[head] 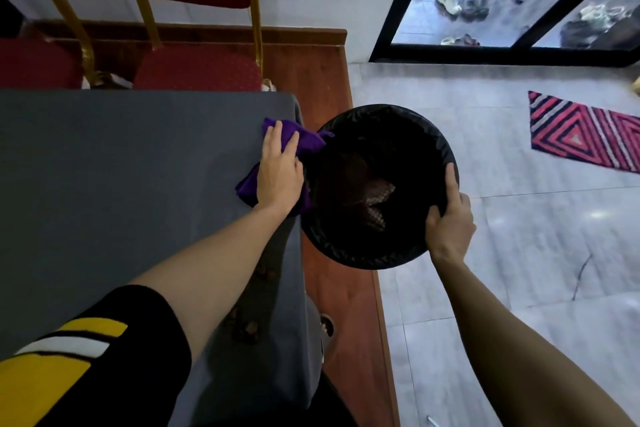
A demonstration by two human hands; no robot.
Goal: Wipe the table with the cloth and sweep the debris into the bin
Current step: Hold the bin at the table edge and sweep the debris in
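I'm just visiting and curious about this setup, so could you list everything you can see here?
table: one, grey cover, left.
cloth: one, purple, at the table's right edge, under the left hand.
bin: one, black liner, beside the table edge, with debris inside.
chairs: two, red with gold frames, behind the table.
rug: one, red striped, on the tiled floor, right.
shoes: several, beyond the glass door.
left hand: pressing flat on the cloth.
right hand: gripping the bin's rim.

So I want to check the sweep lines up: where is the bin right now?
In the head view, the bin is right of centre, against the table edge beside the cloth, its rim held by the right hand.
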